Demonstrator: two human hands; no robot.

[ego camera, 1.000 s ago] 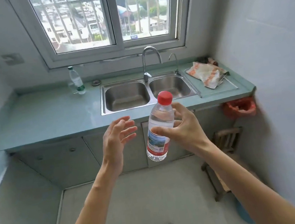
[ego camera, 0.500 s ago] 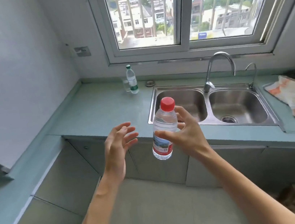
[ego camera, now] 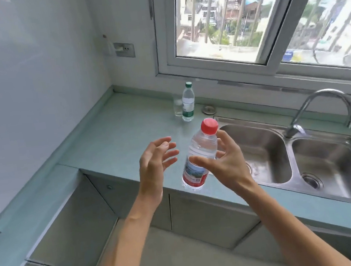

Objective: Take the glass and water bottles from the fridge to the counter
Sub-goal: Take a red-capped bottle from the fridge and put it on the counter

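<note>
Head view, right hand (ego camera: 229, 168) gripping red-capped bottle (ego camera: 203, 147) over counter (ego camera: 115, 141) edge, left hand (ego camera: 152, 167) spread beside it

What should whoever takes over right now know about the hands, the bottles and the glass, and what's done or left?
Hands: the right hand grips the red-capped water bottle, slightly tilted, above the front edge of the counter, left of the sink. The left hand is open and empty beside it.
Done: the green-capped water bottle and the glass stand together on the counter near the window.
Left: set the red-capped water bottle down on the counter. I cannot tell whether more remains to fetch.
</note>
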